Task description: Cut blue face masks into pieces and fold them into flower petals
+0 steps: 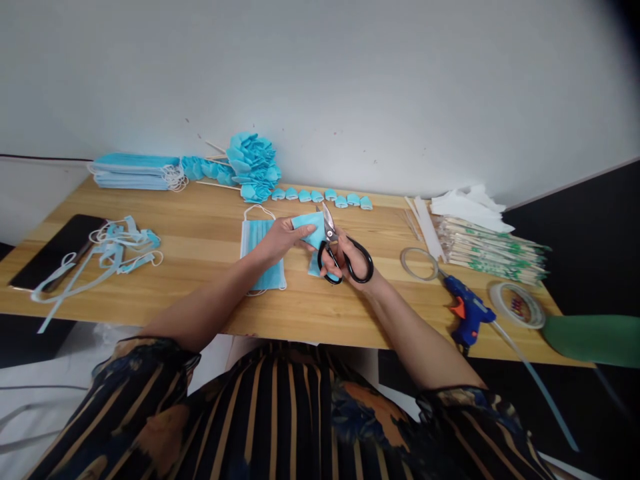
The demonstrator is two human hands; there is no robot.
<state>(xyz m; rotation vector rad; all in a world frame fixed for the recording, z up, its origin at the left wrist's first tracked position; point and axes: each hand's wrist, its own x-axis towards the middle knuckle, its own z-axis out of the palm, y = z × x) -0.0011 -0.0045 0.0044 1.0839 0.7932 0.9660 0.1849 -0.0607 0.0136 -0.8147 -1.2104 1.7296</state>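
My left hand (283, 239) pinches a folded piece of blue mask fabric (311, 225) above the middle of the table. In my right hand (350, 257) are black-handled scissors (329, 220), their blades parted at the right edge of the fabric. Under my left wrist lies a blue face mask (273, 275) with white ear loops. Another blue piece (315, 265) rests on the wood below the scissors, partly hidden by my right hand. Behind my hands, several small folded blue pieces (317, 196) stand in a row.
Blue fabric flowers (253, 167) and stacked masks (135, 172) sit along the wall. At left are a black phone (60, 250) and cut strips (117, 247). To the right lie a blue glue gun (470, 310), tape rolls (517, 305), wrapped sticks (493, 250) and a green object (595, 339).
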